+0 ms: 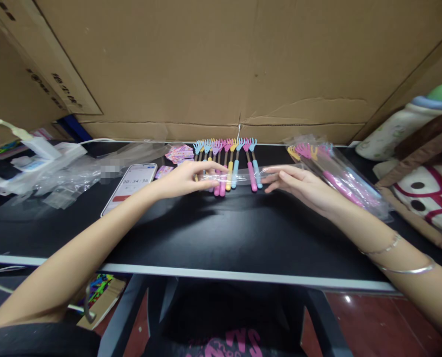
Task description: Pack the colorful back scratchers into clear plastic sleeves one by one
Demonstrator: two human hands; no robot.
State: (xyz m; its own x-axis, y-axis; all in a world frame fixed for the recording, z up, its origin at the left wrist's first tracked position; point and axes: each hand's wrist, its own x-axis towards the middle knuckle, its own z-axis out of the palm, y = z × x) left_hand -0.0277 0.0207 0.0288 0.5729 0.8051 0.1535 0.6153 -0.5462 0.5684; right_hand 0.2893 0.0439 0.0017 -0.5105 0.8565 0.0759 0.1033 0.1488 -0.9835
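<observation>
A row of several hand-shaped back scratchers (226, 163) in blue, pink and yellow lies side by side at the back of the black table (206, 233). A clear plastic sleeve (243, 174) stretches across their handles. My left hand (186, 179) pinches the sleeve's left end, fingers closed on it. My right hand (299, 184) reaches the sleeve's right end, fingers extended and touching the plastic.
A phone (130, 187) showing a timer lies left of my left hand. Clear bags (53, 178) and a white charger (38, 146) sit at far left. Bagged scratchers (336, 173) lie at right, beside a plush item (425, 193). Small pink cards (180, 152) lie near the cardboard wall (221, 64).
</observation>
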